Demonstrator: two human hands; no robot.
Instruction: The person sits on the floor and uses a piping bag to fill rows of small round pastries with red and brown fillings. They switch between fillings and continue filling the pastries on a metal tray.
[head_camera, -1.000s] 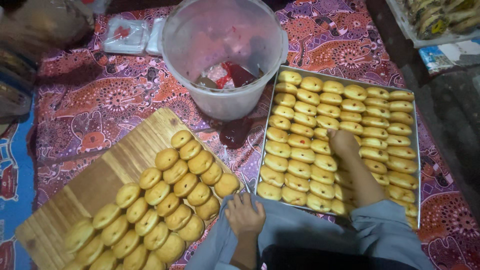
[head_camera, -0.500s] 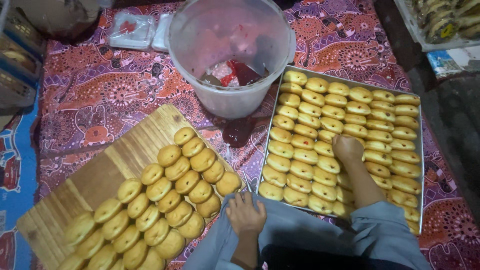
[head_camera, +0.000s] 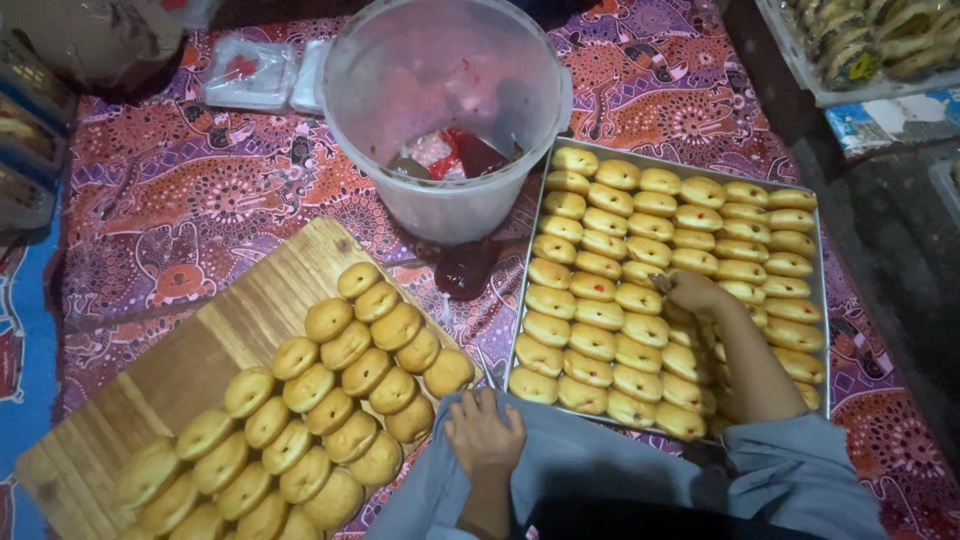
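Wooden board (head_camera: 170, 370) at near left, set diagonally, carrying rows of round golden buns (head_camera: 345, 345) with small holes in their sides. Patterned red-purple cloth (head_camera: 190, 200) covers the floor under everything. Far centre: translucent plastic bucket (head_camera: 445, 110) with red filling and a bag at the bottom; dark red smear (head_camera: 465, 268) on the cloth just near of it.

Left hand (head_camera: 485, 432) rests on the grey-clad knee (head_camera: 590, 465), fingers loosely curled, holding nothing, just right of the board's near-right buns.

Metal tray (head_camera: 822, 260) at right, long axis running near-far, packed with rows of the same buns (head_camera: 600, 315); one shows a red dot of filling. Right hand (head_camera: 692, 292) is over the tray's middle rows, forearm reaching in from the near right, fingers bent down and pinched narrow on a bun under them; can't tell if it's gripped or only touched. That bun sits directly below the fingertips, so the right hand is far nearer to the tray's buns than the left.

Far right: crate of wrapped pastries (head_camera: 860, 45).
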